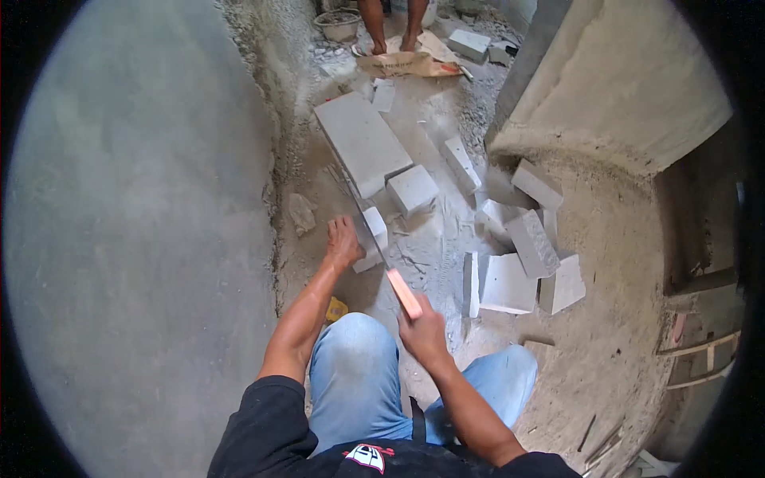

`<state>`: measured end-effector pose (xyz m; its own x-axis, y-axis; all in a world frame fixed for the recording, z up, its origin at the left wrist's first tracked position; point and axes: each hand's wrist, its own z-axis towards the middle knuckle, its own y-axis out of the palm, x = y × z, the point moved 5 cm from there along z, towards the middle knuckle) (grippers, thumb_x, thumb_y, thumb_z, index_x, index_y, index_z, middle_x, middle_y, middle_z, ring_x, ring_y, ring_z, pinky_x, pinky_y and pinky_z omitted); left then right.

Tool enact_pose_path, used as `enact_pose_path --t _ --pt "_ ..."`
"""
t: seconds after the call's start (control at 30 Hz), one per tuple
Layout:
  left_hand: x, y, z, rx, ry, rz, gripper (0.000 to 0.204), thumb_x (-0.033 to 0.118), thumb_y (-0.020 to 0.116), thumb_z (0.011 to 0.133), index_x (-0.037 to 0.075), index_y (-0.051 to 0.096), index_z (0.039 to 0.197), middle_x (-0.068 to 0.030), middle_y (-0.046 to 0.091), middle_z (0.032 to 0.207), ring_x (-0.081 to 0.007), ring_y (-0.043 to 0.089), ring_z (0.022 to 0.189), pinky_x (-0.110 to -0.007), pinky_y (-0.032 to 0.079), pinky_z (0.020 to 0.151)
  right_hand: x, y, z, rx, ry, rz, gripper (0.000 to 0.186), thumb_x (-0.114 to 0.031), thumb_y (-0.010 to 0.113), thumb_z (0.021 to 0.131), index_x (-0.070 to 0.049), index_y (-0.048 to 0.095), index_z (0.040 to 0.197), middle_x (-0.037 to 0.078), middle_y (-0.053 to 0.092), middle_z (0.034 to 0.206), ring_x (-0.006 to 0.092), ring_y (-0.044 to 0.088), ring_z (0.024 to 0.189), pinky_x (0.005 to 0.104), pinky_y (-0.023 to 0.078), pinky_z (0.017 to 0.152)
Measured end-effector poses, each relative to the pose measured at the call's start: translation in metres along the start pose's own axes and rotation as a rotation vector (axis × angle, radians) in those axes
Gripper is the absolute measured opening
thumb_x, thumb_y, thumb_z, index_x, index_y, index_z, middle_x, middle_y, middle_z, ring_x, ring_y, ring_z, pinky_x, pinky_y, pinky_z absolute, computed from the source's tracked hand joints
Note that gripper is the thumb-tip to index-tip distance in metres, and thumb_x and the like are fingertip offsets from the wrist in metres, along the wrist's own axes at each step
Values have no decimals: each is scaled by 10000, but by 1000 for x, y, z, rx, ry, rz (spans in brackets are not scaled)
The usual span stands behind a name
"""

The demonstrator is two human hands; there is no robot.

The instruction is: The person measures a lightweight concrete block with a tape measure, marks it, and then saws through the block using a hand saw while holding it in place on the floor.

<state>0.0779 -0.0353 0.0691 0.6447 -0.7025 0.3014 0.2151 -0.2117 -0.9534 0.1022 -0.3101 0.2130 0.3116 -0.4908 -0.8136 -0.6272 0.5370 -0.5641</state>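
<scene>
Your knees in blue jeans fill the near ground as you crouch on the dusty floor. Your right hand is closed around the pale orange handle of a hand saw, whose thin blade runs away from you. Your left hand presses down with fingers curled on a small grey block, just beside the blade; the block lies on the floor in front of your knees. A yellow scrap sits near your left forearm. To the right, cut grey pieces lie in a loose heap. Beyond the small block are a cube-shaped piece and a long flat slab. Farthest off, another person's bare legs stand on brown sacking.
</scene>
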Motion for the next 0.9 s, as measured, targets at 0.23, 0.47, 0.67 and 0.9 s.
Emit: enact_pose_path --t 0.23,0.47,0.67,0.9 --pt "-20 -22 2 -46 -67 9 708 174 790 540 -51 459 1124 -213 489 1120 -394 471 1087 -433 420 989 3 8 -23 -12 -58 56 288 -129 642 838 -53 576 1108 235 655 898 473 627 791 525 519 694" --pt "-12 5 -3 -54 -57 15 689 157 797 545 -26 461 1118 -212 498 1122 -404 490 1072 -449 443 972 1 15 11 -33 -22 -43 283 -98 641 828 -52 573 1099 224 652 922 438 634 835 488 527 707" --pt "-21 -4 -3 -17 -19 -10 694 155 788 534 -32 457 1115 -217 498 1102 -398 492 1045 -449 439 947 -16 13 5 -67 67 -16 381 -50 628 810 -26 564 1184 238 663 988 414 653 964 439 536 802" --pt "-23 -9 0 -15 -14 66 713 181 795 518 -28 458 1112 -198 494 1069 -380 484 1026 -434 416 929 -3 9 -24 61 -104 158 265 -98 621 849 -53 563 1103 247 651 881 455 631 835 516 512 684"
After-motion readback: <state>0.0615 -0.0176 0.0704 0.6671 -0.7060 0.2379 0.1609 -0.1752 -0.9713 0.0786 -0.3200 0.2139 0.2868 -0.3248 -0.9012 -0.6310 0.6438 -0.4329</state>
